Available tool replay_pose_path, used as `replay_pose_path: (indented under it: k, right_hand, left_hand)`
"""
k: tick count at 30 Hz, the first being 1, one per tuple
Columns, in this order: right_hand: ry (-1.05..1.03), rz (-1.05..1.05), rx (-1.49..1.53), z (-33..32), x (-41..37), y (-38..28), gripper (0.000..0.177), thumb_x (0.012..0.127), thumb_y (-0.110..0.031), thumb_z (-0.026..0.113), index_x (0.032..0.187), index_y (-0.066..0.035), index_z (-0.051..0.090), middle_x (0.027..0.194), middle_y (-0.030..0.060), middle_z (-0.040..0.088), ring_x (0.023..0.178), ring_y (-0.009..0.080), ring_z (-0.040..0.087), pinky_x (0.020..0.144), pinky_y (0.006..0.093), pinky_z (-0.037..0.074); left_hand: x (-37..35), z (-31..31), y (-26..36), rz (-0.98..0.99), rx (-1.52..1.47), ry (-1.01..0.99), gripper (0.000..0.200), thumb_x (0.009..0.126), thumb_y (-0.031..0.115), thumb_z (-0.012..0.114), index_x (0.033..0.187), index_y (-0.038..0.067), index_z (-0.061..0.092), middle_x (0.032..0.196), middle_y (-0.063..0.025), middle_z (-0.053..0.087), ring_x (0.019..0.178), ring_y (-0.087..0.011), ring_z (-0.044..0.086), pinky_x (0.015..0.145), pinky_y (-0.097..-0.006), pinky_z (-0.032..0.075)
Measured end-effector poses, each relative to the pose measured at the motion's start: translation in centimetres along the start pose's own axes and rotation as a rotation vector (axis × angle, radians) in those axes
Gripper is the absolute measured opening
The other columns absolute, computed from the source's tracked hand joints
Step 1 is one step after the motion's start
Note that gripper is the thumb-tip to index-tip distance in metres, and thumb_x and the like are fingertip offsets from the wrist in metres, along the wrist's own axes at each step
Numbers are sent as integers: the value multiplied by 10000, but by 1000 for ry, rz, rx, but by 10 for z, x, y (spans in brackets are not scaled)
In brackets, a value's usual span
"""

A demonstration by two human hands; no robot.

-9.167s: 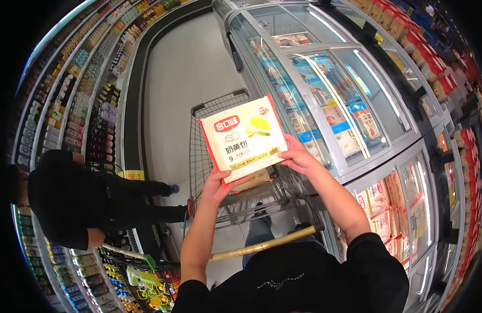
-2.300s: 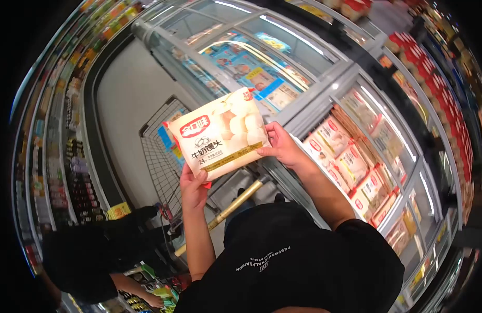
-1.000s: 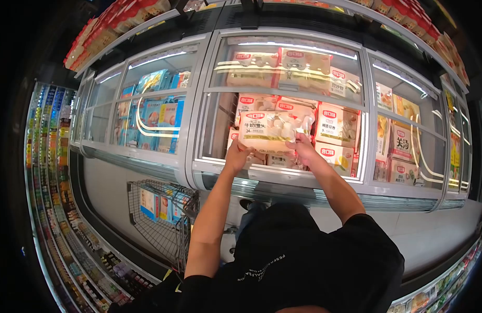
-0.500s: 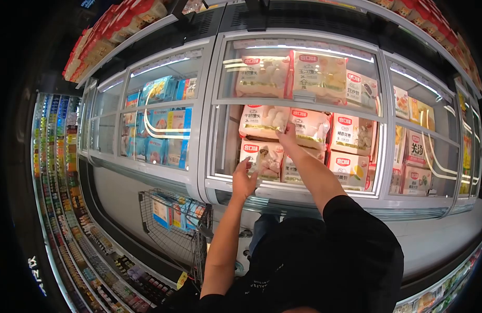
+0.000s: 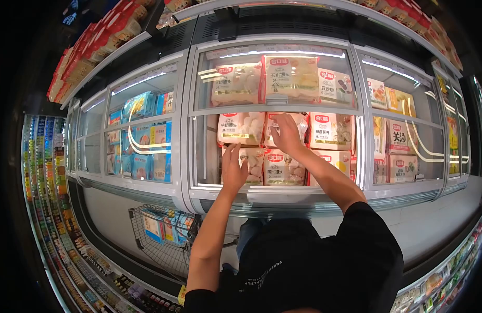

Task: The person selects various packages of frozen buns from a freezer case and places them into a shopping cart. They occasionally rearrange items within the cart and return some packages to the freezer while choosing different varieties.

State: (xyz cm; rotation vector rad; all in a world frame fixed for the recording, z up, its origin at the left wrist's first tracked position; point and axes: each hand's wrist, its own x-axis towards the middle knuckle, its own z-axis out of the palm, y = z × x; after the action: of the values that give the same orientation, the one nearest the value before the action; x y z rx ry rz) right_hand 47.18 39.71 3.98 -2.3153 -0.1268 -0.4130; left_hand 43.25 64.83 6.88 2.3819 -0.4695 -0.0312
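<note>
Inside a chest freezer with its lower section uncovered, bags of frozen buns are stacked in rows. My right hand [image 5: 287,133] lies over the middle bag of buns [image 5: 300,123] in the upper row, its fingers at that bag's left side. Beside it is the left bag of buns [image 5: 241,129], with white round buns showing through. My left hand [image 5: 234,169] has its fingers apart, the tips near this bag's lower edge. It partly covers the lower left bag [image 5: 255,159]. A dark-lettered lower middle bag [image 5: 283,167] sits beneath my right wrist.
The upper glass pane [image 5: 282,101] covers more bags behind. A flower-roll bag [image 5: 330,130] lies to the right. Blue packages [image 5: 156,138] fill the left freezer bay. A wire shopping cart [image 5: 157,245] holding blue packages stands below left, before shelves of bottles [image 5: 53,208].
The view has shifted, with the freezer sitting further left. My right hand has moved onto the upper middle bag from the edge between the two bags. My left hand has risen toward the upper left bag.
</note>
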Motion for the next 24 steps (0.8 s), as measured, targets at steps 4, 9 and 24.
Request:
replay_pose_path:
  k: [4,9,24]
  right_hand:
    - [118,70,-267,-62,44,-19,608,749,-86,753,1308,-38,518,1208,201,606,1150,404,565,965,465,467]
    - [-183,140,-255,-54,51,10,716,680,-44,782,1341,-48,508,1309,212,564,1191,410,547,993,477,468]
    - [-473,150,-436,-67,-25,-47,539,698,-30,737,1183,-17,502,1189,196,627,1115,391,633,841,477,564]
  left_hand:
    - [75,13,44,255,91,-17,724,742,0,746,1408,-6,461,1469,-243,413,1347,-443,408,1097,-508,377]
    - [126,70,67,308,307,-47,801,751,69,726,1468,4,376,1524,-226,361,1391,-486,331,1114,-535,353]
    - [44,61,86,316,336,-90,644,784,58,669,1385,-51,464,1452,-197,461,1378,-408,383,1121,-519,322]
